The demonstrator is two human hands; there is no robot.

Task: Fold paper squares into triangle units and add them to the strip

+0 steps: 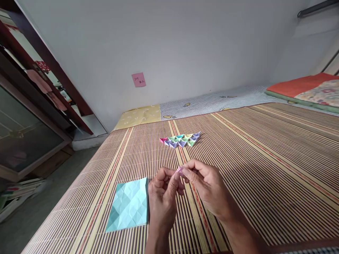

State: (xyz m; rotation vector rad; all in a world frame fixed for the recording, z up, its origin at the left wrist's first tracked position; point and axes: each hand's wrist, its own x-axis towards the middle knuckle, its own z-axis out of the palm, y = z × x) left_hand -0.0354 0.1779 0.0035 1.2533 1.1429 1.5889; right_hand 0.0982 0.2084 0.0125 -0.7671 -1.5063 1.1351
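Observation:
Both of my hands meet over the striped bamboo mat (265,158), pinching one small pink folded paper piece (180,170) between the fingertips. My left hand (162,197) grips it from the left and my right hand (206,185) from the right; both are closed on it. Further out on the mat lies a cluster of several small folded paper pieces (180,140) in pink, purple, green and blue, set in two rows. Just left of my left hand lies a creased light-blue paper sheet (129,205), flat on the mat.
The mat covers a bed against a white wall with a pink sticky note (138,79). Folded orange and patterned bedding (309,88) lies at the far right. A dark wood cabinet with glass (23,134) and stacked books on the floor (18,192) are at the left.

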